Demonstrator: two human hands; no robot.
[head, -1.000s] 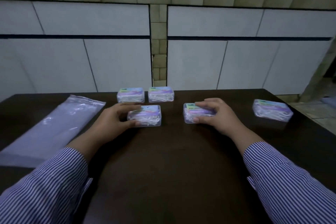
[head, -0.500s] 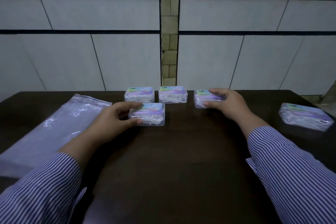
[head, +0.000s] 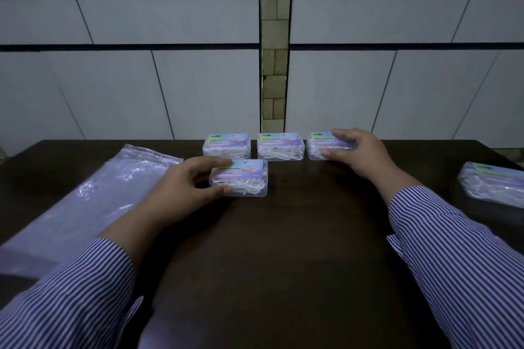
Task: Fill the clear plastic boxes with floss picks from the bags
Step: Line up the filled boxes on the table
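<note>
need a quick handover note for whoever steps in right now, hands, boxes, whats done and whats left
Left hand grips the front box, thumb and fingers on its near and far edges.
Right hand grips the third box at the right end of the back row, beside two more boxes.
A fifth box sits apart at far right.
A plastic bag lies flat at left on the table.
Done: all five boxes look filled and closed.
Left: line up the front and far-right boxes.

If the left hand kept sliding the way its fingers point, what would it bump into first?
The left hand already pinches the front box, fingers pointing right. Pushed on that way, box and hand would probably meet only bare table; the far-right box lies in roughly that line, though depth is unclear.
</note>
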